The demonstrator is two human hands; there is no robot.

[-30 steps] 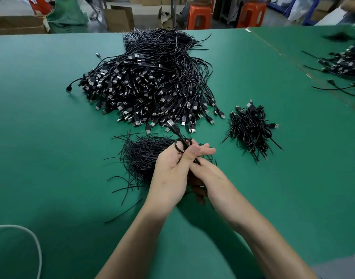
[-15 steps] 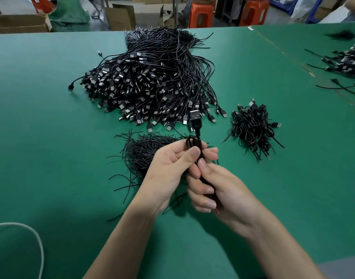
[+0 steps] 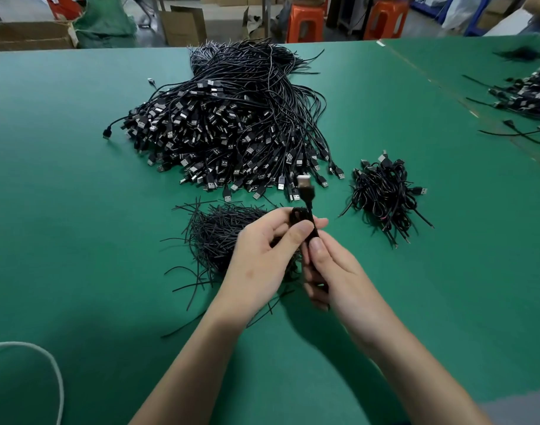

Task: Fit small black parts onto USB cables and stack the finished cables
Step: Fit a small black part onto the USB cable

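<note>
Both hands meet above the green table (image 3: 78,240). My left hand (image 3: 262,256) pinches a coiled black USB cable (image 3: 305,204) between thumb and fingers; its plug points up and is blurred. My right hand (image 3: 333,271) grips the cable's lower part, thumb pressed along it. Beneath the hands lies a heap of thin black ties (image 3: 219,237). A big pile of loose USB cables (image 3: 232,133) fills the table's far middle. A smaller stack of coiled cables (image 3: 385,194) sits to the right.
A white cord (image 3: 48,363) curves at the near left edge. More black cables (image 3: 526,99) lie on the adjoining table at the far right. Cardboard boxes (image 3: 182,26) and orange stools (image 3: 302,23) stand beyond the far edge.
The cable has come up out of the big pile: its plug now stands upright above my fingers. My right hand has moved from under the left to grip the cable's lower part.
</note>
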